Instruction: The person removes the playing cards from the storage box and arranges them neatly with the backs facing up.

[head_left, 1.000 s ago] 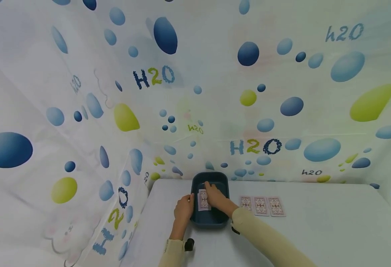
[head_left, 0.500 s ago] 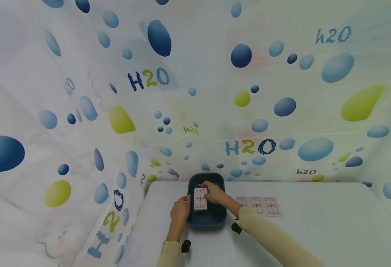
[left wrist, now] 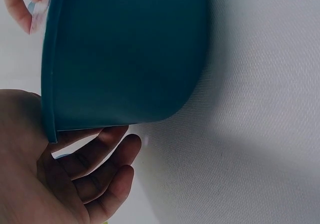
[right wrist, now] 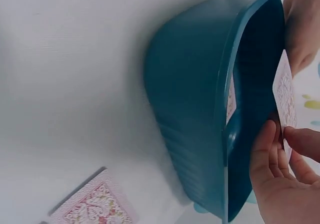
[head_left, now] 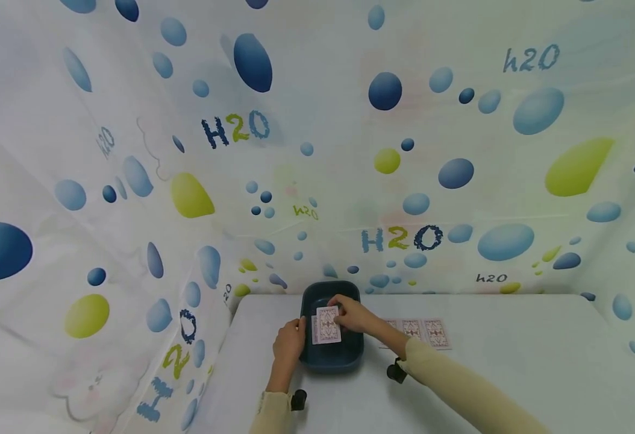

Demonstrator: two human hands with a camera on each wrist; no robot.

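While the left hand point(head_left: 289, 340) steadies a dark teal bin point(head_left: 332, 366) by its left rim, the right hand point(head_left: 352, 314) holds 1 patterned card point(head_left: 328, 325) over the opening. The left hand grasps the side wall, its thumb at the rim and its fingers bent along the outside – the left wrist view shows these fingers loosely curved below the lip. The right hand pinches the card at its right edge between thumb and fingers; in the right wrist view the card stands clear of the rim, its red and white pattern turned up. Inside the bin, another card point(head_left: 314, 330) peeks out past the left edge of the held card, mostly hidden by it.

To the right of the bin, 3 more cards point(head_left: 412, 328) lie in a row on the white table point(head_left: 518, 349), pattern side up, the nearest of them partly covered by the right forearm. Both arms wear pale yellow sleeves point(head_left: 461, 386), and a small black device point(head_left: 298, 399) sits by the left wrist, with a similar 1 at the right. Behind the table hangs a white curtain point(head_left: 296, 169) printed with blue and green drops and H2O lettering
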